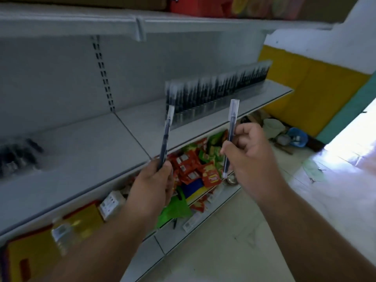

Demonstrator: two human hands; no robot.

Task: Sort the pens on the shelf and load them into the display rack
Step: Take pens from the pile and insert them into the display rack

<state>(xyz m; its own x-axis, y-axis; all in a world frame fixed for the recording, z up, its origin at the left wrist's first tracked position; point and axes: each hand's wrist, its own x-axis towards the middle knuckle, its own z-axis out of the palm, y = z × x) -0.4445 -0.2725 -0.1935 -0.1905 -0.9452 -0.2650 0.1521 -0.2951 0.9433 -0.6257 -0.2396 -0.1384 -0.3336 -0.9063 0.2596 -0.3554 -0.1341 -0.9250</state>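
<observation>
My left hand (153, 180) grips the lower end of a dark pen with a clear cap (165, 137), held nearly upright in front of the shelf edge. In my right hand (247, 157) is a second capped dark pen (230, 137), pinched at its middle and also upright. Behind them, on the grey shelf (85, 159), a long display rack (215, 94) holds a row of several upright pens running to the right. A blurred pile of loose dark pens (16, 155) lies at the shelf's far left.
An upper white shelf (81, 23) hangs overhead with boxes on it. The lower shelf holds red and green snack packets (195, 165), yellow packs (32, 255) and a green bag. A blue bowl (298, 137) and clutter sit on the pale floor at right.
</observation>
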